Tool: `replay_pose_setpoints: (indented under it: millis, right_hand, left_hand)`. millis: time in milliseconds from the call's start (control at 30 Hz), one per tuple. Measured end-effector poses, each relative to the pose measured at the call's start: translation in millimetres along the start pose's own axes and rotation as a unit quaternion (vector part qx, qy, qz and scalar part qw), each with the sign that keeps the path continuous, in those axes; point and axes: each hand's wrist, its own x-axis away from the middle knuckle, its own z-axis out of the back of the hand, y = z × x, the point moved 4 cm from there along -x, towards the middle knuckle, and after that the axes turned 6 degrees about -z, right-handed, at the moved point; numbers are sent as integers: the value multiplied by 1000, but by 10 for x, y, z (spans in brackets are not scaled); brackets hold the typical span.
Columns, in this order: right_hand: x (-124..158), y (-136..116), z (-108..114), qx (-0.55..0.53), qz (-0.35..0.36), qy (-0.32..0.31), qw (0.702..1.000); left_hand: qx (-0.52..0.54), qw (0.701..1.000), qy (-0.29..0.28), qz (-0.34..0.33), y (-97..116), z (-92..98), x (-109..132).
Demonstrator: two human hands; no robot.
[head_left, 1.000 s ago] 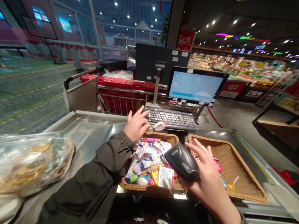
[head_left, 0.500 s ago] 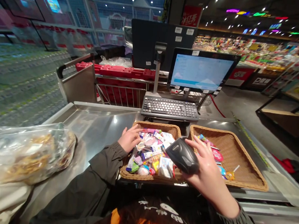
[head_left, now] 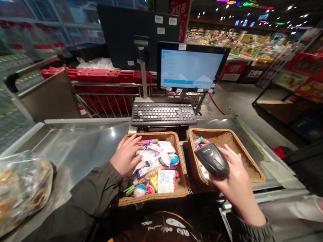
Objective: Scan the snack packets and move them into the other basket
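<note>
My right hand [head_left: 235, 172] is wrapped round a black handheld barcode scanner [head_left: 212, 161], which hangs over the near left part of the right wicker basket [head_left: 250, 163]. The scanner covers some of the small packets in that basket. At the left wicker basket [head_left: 183, 176], my left hand [head_left: 126, 154] reaches over the left rim with its fingers spread. It appears to hold nothing; whether the fingertips touch the packets is unclear. Many small colourful packaged sweets [head_left: 148, 161] fill this basket, among them a white packet [head_left: 167, 181] and a blue-and-white round item [head_left: 174, 160].
Behind the baskets stand a black keyboard [head_left: 163, 113] and a lit monitor [head_left: 189, 69], with a second dark screen [head_left: 119, 29] seen from behind. A clear plastic bag of brownish food [head_left: 9, 190] lies on the metal counter [head_left: 70, 146] at left. A shopping cart [head_left: 103, 100] stands beyond.
My view has turned to the right. The scanner in my right hand has moved from above the left basket to above the right one. My left hand stays at the left basket.
</note>
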Motion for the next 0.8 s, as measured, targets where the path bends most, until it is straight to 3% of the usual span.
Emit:
replay_pose_setpoints:
  millis: [167,333,433,567,700,800]
  right_hand:
    - [208,482,271,54,-52,53,996]
    - [450,830,438,86,-105,79,988]
    - [571,983,510,93,-127,96,983]
    - [664,1128,573,89,-153,102,979]
    - [684,1231,597,76,-184,91,976]
    - [675,1288,605,66,-194,86,975]
  left_hand:
    - [33,991,-13,-130,545,-43,-581]
    - [53,968,-85,-230,1209,-350,-1280]
    - [43,956,-146,-252,1594,-704,-1723]
    - [0,940,-222,-260,2087,-1350,-2178]
    - [-41,925,-290,-243,2422,-2017,-2369]
    - [-47,922,-312,-227,2538,-2386,-2409]
